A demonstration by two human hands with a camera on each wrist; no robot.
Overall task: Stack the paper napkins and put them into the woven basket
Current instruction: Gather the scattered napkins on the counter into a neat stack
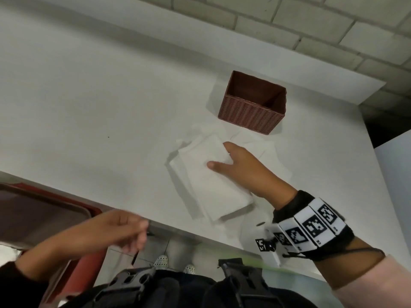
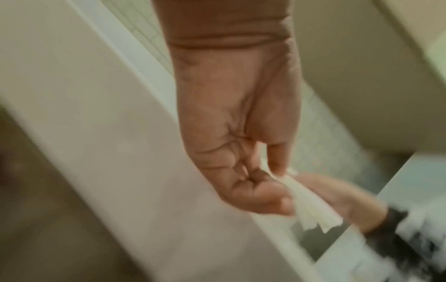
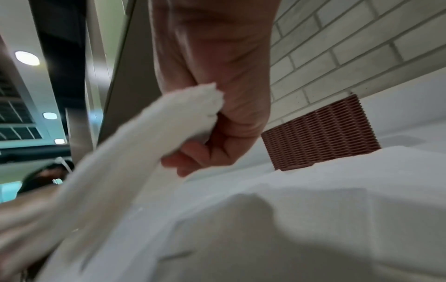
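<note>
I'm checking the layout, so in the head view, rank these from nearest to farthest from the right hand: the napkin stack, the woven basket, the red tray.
1. napkin stack: held in the grip of the right hand.
2. woven basket: beyond the hand, toward the wall.
3. red tray: far left, off the table edge.

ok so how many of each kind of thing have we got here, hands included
woven basket: 1
napkin stack, gripped by the right hand: 1
loose napkin spread in front of the basket, single sheets too faint to count: 1
hands, counting the left hand, which holds nothing: 2
total: 5
</note>
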